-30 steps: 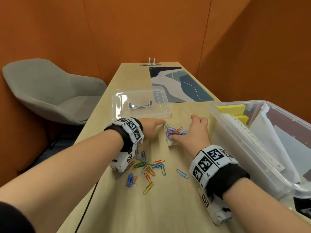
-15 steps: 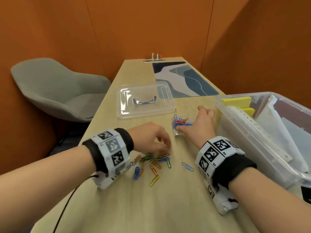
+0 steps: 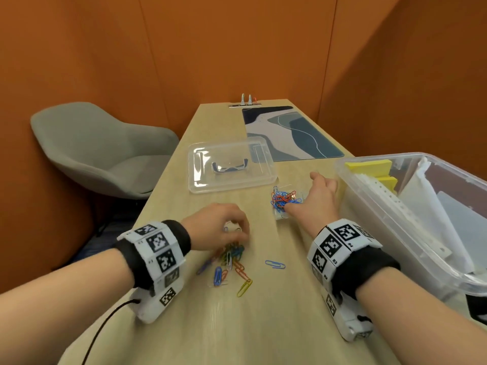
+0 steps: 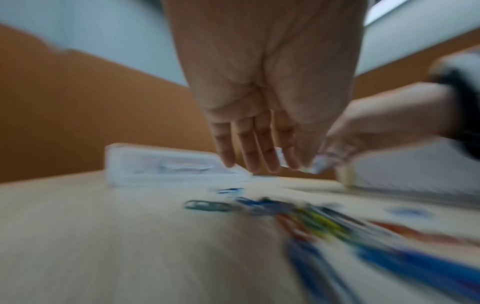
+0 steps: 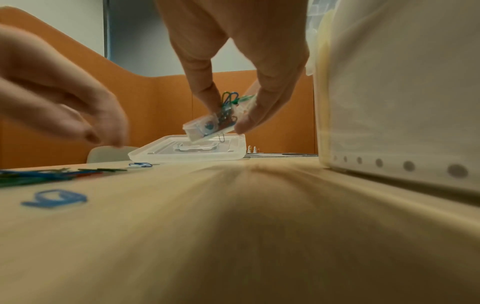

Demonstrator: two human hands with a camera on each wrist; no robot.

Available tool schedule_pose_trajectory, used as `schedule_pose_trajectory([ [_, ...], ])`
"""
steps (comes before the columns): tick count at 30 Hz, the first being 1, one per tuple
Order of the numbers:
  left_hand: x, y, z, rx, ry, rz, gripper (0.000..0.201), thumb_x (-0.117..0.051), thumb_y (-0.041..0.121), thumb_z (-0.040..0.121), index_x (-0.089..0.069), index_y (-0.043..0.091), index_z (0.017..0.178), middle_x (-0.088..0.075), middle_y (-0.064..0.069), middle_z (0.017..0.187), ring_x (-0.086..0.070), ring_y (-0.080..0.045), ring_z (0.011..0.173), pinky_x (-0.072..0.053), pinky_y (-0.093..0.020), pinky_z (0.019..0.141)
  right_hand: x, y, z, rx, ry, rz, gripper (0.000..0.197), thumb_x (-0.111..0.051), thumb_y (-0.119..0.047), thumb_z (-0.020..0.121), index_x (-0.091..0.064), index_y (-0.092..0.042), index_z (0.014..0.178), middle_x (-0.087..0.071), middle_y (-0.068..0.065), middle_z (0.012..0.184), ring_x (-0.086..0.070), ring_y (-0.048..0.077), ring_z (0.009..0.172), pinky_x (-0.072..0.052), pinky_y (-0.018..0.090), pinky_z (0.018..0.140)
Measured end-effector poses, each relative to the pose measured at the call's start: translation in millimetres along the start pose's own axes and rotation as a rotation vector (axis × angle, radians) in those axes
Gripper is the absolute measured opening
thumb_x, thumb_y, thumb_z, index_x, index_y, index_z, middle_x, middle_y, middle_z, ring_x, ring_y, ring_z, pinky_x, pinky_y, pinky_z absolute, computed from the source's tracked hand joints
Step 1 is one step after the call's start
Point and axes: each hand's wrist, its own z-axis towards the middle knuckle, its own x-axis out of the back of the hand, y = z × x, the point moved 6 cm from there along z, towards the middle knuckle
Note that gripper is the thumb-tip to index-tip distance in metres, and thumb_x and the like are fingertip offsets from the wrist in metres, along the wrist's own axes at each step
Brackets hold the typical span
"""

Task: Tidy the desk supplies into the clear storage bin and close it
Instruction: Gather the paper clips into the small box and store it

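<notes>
The right hand (image 3: 320, 200) pinches a small clear paperclip box (image 5: 207, 126) between thumb and fingers; the right wrist view shows the box tilted and lifted off the worktop (image 3: 276, 325), with coloured clips heaped in it and sticking out of its top. From the head view this box sits just beside the left wall of the clear storage bin (image 3: 390, 219), which stands at the worktop's right edge. The bin is open, and in it lie yellow sticky notes (image 3: 369, 167), punched white sheets (image 3: 411, 214) and other papers.

The left hand (image 3: 218, 226) is down over the loose paperclips (image 3: 232, 262) spread near the middle of the worktop. In the head view its fingers curl with something small and pale between them. The left wrist view is blurred and shows the fingers (image 4: 249, 150) hanging nearly straight, so I cannot tell whether the hand grips anything. One blue paperclip (image 3: 275, 264) lies apart from the heap, between the two wrists.

The bin's clear lid (image 3: 229, 164) lies flat on the worktop beyond both hands, toward the left edge. Its near right corner overlaps a patterned desk mat (image 3: 292, 133) that runs to the far end. A grey chair (image 3: 100, 146) stands off the worktop's left side.
</notes>
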Motion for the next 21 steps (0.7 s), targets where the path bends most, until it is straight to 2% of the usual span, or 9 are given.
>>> schedule_pose_trajectory([
  [2,7,-25,8,0.166,0.049,-0.035,0.035,-0.054,0.034,0.091,-0.055,0.021,0.124,-0.054,0.002,0.131,-0.049,-0.012,0.12,-0.035,-0.029,0.108,-2,1,0,-0.014,-0.024,-0.005,0.08,-0.067,-0.003,0.077,-0.026,-0.012,0.145,-0.026,0.007,0.142,-0.048,0.021,0.115,-0.031,0.015,0.076],
  [4,0,-41,15,0.309,-0.068,-0.052,0.055,-0.047,0.038,0.094,-0.033,0.017,0.143,-0.036,-0.001,0.149,-0.036,-0.016,0.135,-0.026,-0.025,0.112,-4,2,0,-0.032,-0.057,-0.002,0.08,-0.065,0.0,0.078,-0.025,-0.014,0.145,-0.025,0.007,0.142,-0.048,0.021,0.116,-0.028,0.014,0.076],
  [6,-10,-42,22,0.334,-0.212,-0.046,0.064,-0.042,0.04,0.096,-0.017,0.014,0.149,-0.023,-0.002,0.156,-0.027,-0.017,0.141,-0.021,-0.025,0.113,-5,3,-1,-0.047,-0.089,0.001,0.079,-0.062,0.004,0.079,-0.024,-0.014,0.146,-0.024,0.008,0.142,-0.048,0.023,0.118,-0.029,0.015,0.079],
  [9,-24,-26,22,0.259,-0.34,-0.049,0.07,-0.04,0.048,0.094,-0.008,0.019,0.15,-0.01,0.002,0.159,-0.016,-0.013,0.145,-0.013,-0.026,0.117,-6,4,-2,-0.057,-0.103,-0.01,0.078,-0.059,0.005,0.079,-0.025,-0.014,0.146,-0.025,0.009,0.14,-0.049,0.026,0.116,-0.035,0.019,0.086],
  [12,-35,-8,4,0.106,-0.376,-0.055,0.085,-0.057,0.055,0.083,-0.012,0.028,0.15,-0.007,0.013,0.158,-0.008,-0.003,0.145,-0.009,-0.026,0.12,-6,3,-3,-0.056,-0.116,-0.02,0.075,-0.057,0.005,0.079,-0.027,-0.015,0.145,-0.027,0.01,0.139,-0.05,0.026,0.114,-0.038,0.024,0.093],
  [14,-34,-2,-10,0.047,-0.339,-0.118,0.092,-0.072,0.052,0.072,-0.022,0.033,0.146,-0.018,0.018,0.154,-0.016,0.001,0.141,-0.015,-0.026,0.12,-8,3,-3,-0.053,-0.137,-0.025,0.075,-0.058,0.005,0.079,-0.028,-0.015,0.145,-0.027,0.01,0.14,-0.05,0.025,0.115,-0.038,0.023,0.092],
  [16,-29,-6,-19,0.041,-0.28,-0.095,0.099,-0.08,0.052,0.06,-0.026,0.04,0.143,-0.024,0.019,0.15,-0.02,0.0,0.138,-0.018,-0.026,0.119,-9,2,-4,-0.046,-0.151,-0.032,0.075,-0.058,0.005,0.079,-0.028,-0.015,0.145,-0.028,0.009,0.14,-0.049,0.023,0.118,-0.038,0.023,0.094],
  [18,-28,-12,-23,0.062,-0.284,0.017,0.105,-0.081,0.056,0.054,-0.023,0.046,0.141,-0.019,0.017,0.151,-0.014,-0.006,0.139,-0.015,-0.031,0.119,-10,0,-4,-0.032,-0.159,-0.035,0.075,-0.059,0.004,0.078,-0.03,-0.015,0.144,-0.029,0.009,0.14,-0.047,0.022,0.121,-0.037,0.024,0.095],
  [21,-28,-11,-22,0.03,-0.272,0.052,0.087,-0.077,0.059,0.057,-0.034,0.054,0.133,-0.027,0.019,0.142,-0.021,-0.009,0.132,-0.021,-0.032,0.115,-13,-3,-6,0.002,-0.167,-0.04,0.074,-0.059,0.004,0.076,-0.032,-0.017,0.143,-0.03,0.008,0.139,-0.046,0.022,0.123,-0.038,0.026,0.097],
])
